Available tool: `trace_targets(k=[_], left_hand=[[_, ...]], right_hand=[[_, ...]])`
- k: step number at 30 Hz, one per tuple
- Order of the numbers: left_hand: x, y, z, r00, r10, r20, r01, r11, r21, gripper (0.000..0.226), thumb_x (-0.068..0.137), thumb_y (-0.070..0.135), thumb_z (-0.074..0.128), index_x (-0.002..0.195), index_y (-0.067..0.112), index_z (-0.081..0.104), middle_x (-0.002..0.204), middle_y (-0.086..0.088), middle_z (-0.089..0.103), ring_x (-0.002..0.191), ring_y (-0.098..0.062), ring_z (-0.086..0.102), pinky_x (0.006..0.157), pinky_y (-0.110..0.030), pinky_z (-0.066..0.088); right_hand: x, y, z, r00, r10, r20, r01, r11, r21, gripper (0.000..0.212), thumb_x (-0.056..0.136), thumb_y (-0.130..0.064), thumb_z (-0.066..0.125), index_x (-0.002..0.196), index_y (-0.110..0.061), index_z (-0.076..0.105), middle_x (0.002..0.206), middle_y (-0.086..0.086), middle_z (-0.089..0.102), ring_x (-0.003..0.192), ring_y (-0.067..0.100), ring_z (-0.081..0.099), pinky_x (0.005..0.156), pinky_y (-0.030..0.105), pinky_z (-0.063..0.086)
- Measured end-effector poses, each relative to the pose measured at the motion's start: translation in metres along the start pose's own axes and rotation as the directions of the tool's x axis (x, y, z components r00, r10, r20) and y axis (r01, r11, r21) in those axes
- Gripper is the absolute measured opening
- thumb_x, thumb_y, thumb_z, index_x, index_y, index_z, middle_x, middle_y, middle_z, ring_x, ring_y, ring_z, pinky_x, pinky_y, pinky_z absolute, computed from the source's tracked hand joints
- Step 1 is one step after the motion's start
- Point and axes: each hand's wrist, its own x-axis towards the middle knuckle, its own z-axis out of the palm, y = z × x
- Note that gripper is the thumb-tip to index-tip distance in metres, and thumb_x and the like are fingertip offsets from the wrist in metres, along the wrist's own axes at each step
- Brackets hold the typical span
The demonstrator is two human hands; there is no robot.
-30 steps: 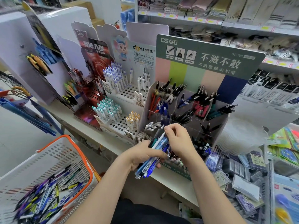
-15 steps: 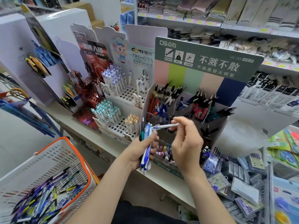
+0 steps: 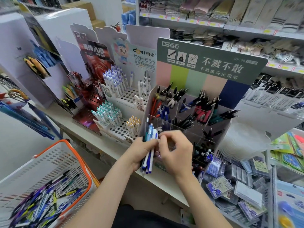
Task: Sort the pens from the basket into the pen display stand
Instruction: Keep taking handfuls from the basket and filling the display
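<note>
Several pens (image 3: 151, 134) (blue and white) are gripped in the left hand (image 3: 139, 153); whether the curled right hand (image 3: 176, 150) pinches one cannot be told.

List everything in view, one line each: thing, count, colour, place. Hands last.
basket: one, white with orange rim, lower left.
loose pens: many, mixed colours, in the basket.
pen display stand: one, green header, clear compartments, centre.
pen bundle: several, blue and white, before the stand.
perforated stands: two, white and red, left of the pen display stand.
clear boxes: many, lower right.
folded textiles: many, pale, top shelf.
left hand: grips the pen bundle.
right hand: fingers curled at the pen bundle's top; grip unclear.
</note>
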Motion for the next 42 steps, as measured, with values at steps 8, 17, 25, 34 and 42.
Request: trace_targets(k=[8, 17, 25, 34, 42], left_hand=[[-0.010, -0.003, 0.007, 0.984, -0.043, 0.172, -0.040, 0.891, 0.452, 0.017, 0.084, 0.003, 0.072, 0.101, 0.000, 0.071, 0.080, -0.017, 0.072, 0.066, -0.028, 0.069, 0.065, -0.037, 0.060], [-0.014, -0.008, 0.002, 0.946, -0.195, 0.261, 0.114, 0.948, 0.296, 0.040, 0.075, -0.002, 0.085, 0.112, -0.006, 0.072, 0.092, -0.022, 0.072, 0.082, -0.033, 0.072, 0.090, -0.049, 0.060], [-0.022, -0.003, 0.000, 0.869, -0.302, 0.393, 0.313, 0.949, 0.038, 0.009, 0.081, 0.002, 0.069, 0.081, 0.005, 0.077, 0.079, -0.014, 0.069, 0.069, -0.021, 0.072, 0.070, -0.030, 0.062], [-0.005, -0.016, 0.002, 0.997, -0.067, -0.041, 0.074, 0.981, 0.181, 0.024, 0.094, 0.016, 0.072, 0.111, 0.000, 0.070, 0.080, -0.017, 0.075, 0.068, -0.032, 0.073, 0.079, -0.055, 0.064], [0.005, -0.012, 0.007, 0.934, 0.052, -0.352, -0.163, 0.942, -0.292, 0.024, 0.082, 0.002, 0.086, 0.103, 0.004, 0.074, 0.090, -0.018, 0.077, 0.078, -0.023, 0.077, 0.066, -0.033, 0.061]], right_hand=[[0.030, 0.010, -0.008, 0.778, 0.430, 0.458, -0.463, 0.885, -0.044, 0.056, 0.087, -0.046, 0.084, 0.135, -0.043, 0.056, 0.121, -0.017, 0.061, 0.107, 0.000, 0.062, 0.086, 0.018, 0.049], [0.021, 0.015, -0.006, 0.687, 0.435, 0.582, -0.594, 0.798, 0.105, 0.043, 0.096, -0.013, 0.079, 0.131, -0.023, 0.055, 0.126, -0.004, 0.069, 0.108, 0.005, 0.071, 0.088, 0.021, 0.060], [0.020, 0.014, -0.003, 0.723, 0.338, 0.602, -0.562, 0.795, 0.228, 0.043, 0.095, -0.002, 0.075, 0.130, -0.019, 0.056, 0.127, 0.009, 0.065, 0.108, 0.021, 0.072, 0.092, 0.033, 0.061], [0.021, 0.009, 0.006, 0.698, 0.506, 0.507, -0.646, 0.750, 0.142, 0.046, 0.108, -0.023, 0.059, 0.152, -0.027, 0.044, 0.134, 0.002, 0.066, 0.107, 0.010, 0.069, 0.074, 0.022, 0.057], [-0.013, 0.017, 0.010, 0.485, 0.443, 0.754, -0.465, 0.861, -0.207, 0.042, 0.075, -0.034, 0.075, 0.111, -0.019, 0.058, 0.093, 0.001, 0.067, 0.079, 0.011, 0.064, 0.073, 0.036, 0.058]])
